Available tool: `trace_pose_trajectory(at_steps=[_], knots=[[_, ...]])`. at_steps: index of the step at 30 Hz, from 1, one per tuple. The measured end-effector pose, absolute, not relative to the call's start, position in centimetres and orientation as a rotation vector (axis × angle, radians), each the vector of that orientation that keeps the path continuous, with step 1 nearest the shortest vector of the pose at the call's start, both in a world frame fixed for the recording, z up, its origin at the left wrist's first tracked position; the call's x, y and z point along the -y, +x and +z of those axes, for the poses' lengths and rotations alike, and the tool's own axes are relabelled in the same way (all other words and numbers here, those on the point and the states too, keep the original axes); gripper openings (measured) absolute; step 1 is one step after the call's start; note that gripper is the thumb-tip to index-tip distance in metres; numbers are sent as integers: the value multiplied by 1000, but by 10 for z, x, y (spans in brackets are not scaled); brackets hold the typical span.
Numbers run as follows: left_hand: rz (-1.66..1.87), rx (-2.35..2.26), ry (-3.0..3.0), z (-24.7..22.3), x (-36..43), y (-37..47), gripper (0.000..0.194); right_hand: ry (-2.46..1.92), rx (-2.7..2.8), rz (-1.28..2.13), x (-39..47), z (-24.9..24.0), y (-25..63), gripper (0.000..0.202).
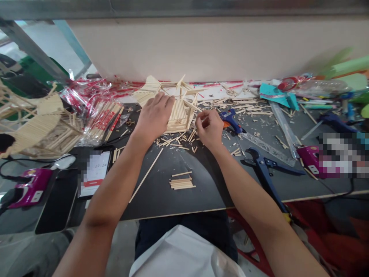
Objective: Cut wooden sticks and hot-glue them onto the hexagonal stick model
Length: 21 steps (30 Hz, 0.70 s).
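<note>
A model built of thin wooden sticks stands at the back middle of the dark table. My left hand lies over its left part, fingers wrapped on the sticks. Just right of the model is my right hand, its fingers curled into a pinch near the model's right edge; whatever sits between the fingertips is too small to make out. A small pile of cut sticks lies near the table's front edge, and one long stick lies left of it.
A blue glue gun, a blue cutter and clear rulers lie at the right. Stick scraps spread behind. At the left are wrapped chopsticks, a phone, a purple power strip and another stick model.
</note>
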<state>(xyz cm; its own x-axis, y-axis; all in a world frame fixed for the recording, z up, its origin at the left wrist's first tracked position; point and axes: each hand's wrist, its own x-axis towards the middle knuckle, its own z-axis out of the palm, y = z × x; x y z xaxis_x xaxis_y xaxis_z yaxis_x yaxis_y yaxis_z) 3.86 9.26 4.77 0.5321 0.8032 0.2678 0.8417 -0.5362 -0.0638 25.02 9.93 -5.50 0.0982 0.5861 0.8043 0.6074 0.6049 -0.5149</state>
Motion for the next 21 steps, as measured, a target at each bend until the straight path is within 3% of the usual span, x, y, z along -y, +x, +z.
trace_pose_trajectory(at_steps=[12, 21], knots=[[-251, 1359, -2456, 46, -83, 60, 54, -1194, 1666, 47, -97, -53, 253, 5], [-195, 1371, -2436, 48, -82, 62, 51, -1305, 2005, 398, -84, -28, 252, 4]])
